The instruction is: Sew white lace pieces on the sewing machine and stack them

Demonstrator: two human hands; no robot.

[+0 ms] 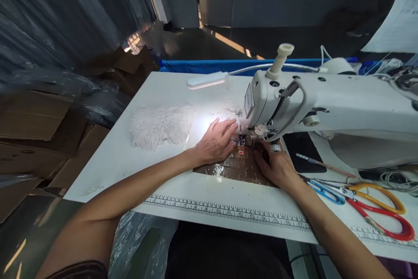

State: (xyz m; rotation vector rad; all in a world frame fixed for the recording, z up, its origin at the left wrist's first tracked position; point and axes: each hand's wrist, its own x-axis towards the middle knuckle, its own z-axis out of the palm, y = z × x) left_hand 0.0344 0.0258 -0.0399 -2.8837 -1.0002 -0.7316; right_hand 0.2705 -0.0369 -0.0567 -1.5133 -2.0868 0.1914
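Observation:
My left hand [215,142] lies flat with fingers stretched out, pressing white lace fabric [160,126] toward the needle of a white sewing machine [326,105]. My right hand [276,166] rests below the presser foot with fingers curled down onto the material on the metal plate [235,166]. Whether it grips anything is hidden. A lamp on a gooseneck [206,80] lights the lace.
Red-and-yellow-handled scissors [380,209] and blue snips [326,192] lie at the right on the white table [114,157], which has a printed ruler [228,211] along its front edge. Cardboard boxes [32,131] and plastic sheeting stand at the left.

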